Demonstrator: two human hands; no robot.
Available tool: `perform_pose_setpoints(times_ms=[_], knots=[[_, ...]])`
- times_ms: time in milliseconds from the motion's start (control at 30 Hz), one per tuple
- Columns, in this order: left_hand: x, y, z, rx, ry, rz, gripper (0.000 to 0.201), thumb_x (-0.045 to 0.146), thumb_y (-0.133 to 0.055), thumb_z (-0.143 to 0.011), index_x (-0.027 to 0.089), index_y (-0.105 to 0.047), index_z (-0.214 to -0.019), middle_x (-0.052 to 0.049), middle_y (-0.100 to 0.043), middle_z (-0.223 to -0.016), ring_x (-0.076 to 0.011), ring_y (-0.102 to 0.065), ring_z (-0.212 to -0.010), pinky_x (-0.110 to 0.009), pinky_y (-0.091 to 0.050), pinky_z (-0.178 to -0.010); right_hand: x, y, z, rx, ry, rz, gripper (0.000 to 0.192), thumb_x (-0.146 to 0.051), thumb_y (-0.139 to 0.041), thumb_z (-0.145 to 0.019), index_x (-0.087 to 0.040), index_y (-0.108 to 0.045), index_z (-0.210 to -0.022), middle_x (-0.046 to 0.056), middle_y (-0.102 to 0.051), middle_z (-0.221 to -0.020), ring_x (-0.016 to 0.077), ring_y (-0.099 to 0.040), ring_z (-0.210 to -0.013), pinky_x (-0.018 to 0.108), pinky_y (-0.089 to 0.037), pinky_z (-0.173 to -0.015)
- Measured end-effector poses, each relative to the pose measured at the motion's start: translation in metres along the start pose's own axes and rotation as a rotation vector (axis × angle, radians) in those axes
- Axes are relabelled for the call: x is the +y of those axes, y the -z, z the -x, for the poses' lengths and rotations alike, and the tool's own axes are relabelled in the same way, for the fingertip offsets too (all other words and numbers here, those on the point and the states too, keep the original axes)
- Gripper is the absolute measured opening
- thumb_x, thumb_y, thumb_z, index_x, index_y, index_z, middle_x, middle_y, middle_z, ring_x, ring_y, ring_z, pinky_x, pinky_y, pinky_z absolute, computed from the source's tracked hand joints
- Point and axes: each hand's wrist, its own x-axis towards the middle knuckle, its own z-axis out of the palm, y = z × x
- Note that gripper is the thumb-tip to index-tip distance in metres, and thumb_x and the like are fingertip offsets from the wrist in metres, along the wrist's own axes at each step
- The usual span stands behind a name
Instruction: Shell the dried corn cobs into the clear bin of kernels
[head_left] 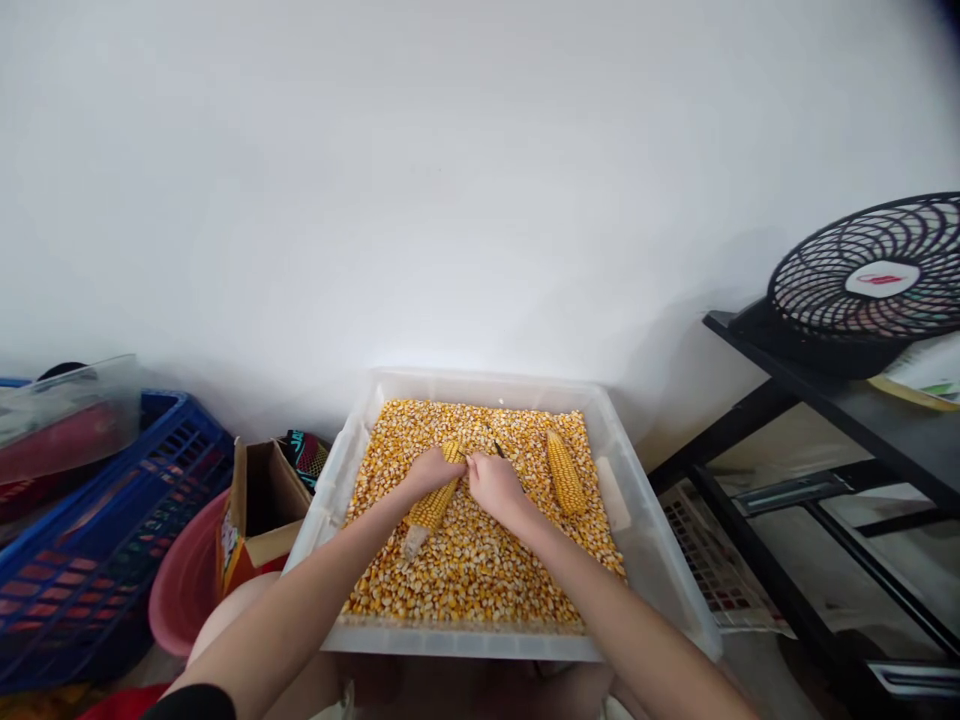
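A clear plastic bin (pixel 652 520) sits in front of me, filled with loose yellow corn kernels (pixel 472 570). My left hand (pixel 429 470) grips a dried corn cob (pixel 433 505) that slants down to the left over the kernels. My right hand (pixel 493 484) is closed at the cob's upper end, and a small dark tip pokes out above its fingers; I cannot tell what it is. A second whole corn cob (pixel 564 472) lies on the kernels just right of my right hand.
A blue plastic crate (pixel 97 540) and a pink basin (pixel 184 585) stand at the left, next to an open cardboard box (pixel 259 510). A black table (pixel 847 400) with a black fan (pixel 870 285) on it stands at the right. A white wall is behind.
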Motion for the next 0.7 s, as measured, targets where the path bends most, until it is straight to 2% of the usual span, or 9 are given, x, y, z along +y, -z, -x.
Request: perform_pose_setpoints(times_ms=[167,367,567,700], knots=[[-0.006,0.000,-0.005,-0.005,-0.056,0.092,0.035,0.035,-0.062,-0.058,0.014,-0.064,-0.085,-0.005,-0.067,-0.080,-0.0223,-0.061,-0.080,-0.024,-0.046,-0.065,0.020,0.012,-0.007,0.007,-0.013,-0.105,0.034,-0.028,-0.032,-0.088,-0.015,-0.061,-0.075,0.006,-0.064,-0.072,0.0124,-0.053,-0.062,0.023,-0.026,-0.055],[-0.004,0.003,-0.006,-0.068,-0.130,0.238,0.042,0.032,-0.061,-0.059,0.013,-0.060,-0.096,-0.006,-0.067,-0.088,-0.0214,-0.061,-0.082,-0.025,-0.047,-0.067,0.037,0.022,-0.014,-0.017,0.059,-0.168,0.032,-0.029,-0.037,-0.086,-0.016,-0.060,-0.067,0.003,-0.061,-0.066,0.0100,-0.046,-0.057,0.022,-0.022,-0.053],[-0.004,0.002,-0.007,-0.023,-0.093,0.150,0.049,0.035,-0.063,-0.058,0.013,-0.057,-0.101,-0.008,-0.066,-0.095,-0.0239,-0.060,-0.087,-0.027,-0.045,-0.070,0.031,0.016,-0.013,0.010,0.028,-0.140,0.033,-0.027,-0.036,-0.086,-0.016,-0.062,-0.071,0.005,-0.063,-0.070,0.0110,-0.048,-0.060,0.023,-0.022,-0.055],[-0.006,-0.004,-0.009,0.037,-0.066,-0.017,0.054,0.038,-0.062,-0.057,0.014,-0.054,-0.105,-0.010,-0.064,-0.100,-0.0253,-0.059,-0.091,-0.028,-0.044,-0.071,0.032,0.017,-0.014,-0.031,0.021,-0.130,0.033,-0.027,-0.036,-0.085,-0.015,-0.063,-0.070,0.005,-0.063,-0.069,0.0109,-0.048,-0.059,0.023,-0.021,-0.053]])
